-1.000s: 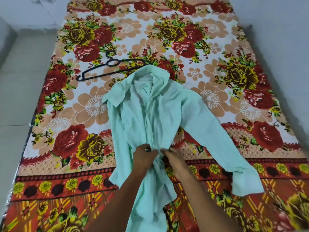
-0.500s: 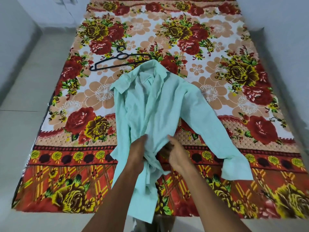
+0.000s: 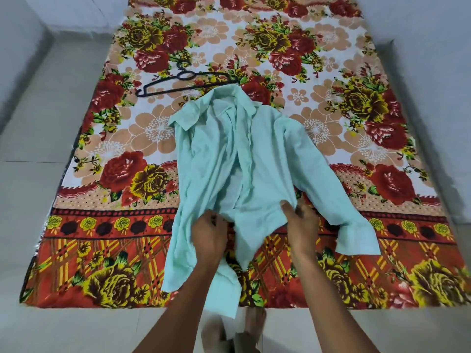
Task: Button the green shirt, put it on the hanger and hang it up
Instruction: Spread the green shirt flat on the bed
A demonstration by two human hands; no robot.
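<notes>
Left hand: my left hand (image 3: 210, 234) rests on the lower front of the shirt (image 3: 237, 159), fingers curled into the left front panel and bunching the cloth under them.
Right hand: my right hand (image 3: 302, 225) pinches the edge of the right front panel, thumb on top of the fabric and fingers tucked beneath it.
Hands together: they sit well apart, with the open front of the shirt between them.
Shirt: pale green, lying face up on the mattress (image 3: 382, 250), collar away from me and hem toward me. The front is open from collar to hem and the paler inside shows down the middle. I cannot make out any buttons.
Right sleeve: it runs out to my right, its cuff (image 3: 356, 238) flat on the mattress.
Hem: the lower left part of it hangs over the near edge of the mattress.
Hanger: the black hanger (image 3: 183, 81) lies flat on the mattress just beyond the collar, one end tucked under it.
Mattress: covered in a red, yellow and peach flower print, it lies on the pale floor (image 3: 38, 200).
Feet: my bare feet (image 3: 244, 329) stand on the floor below the hem.
</notes>
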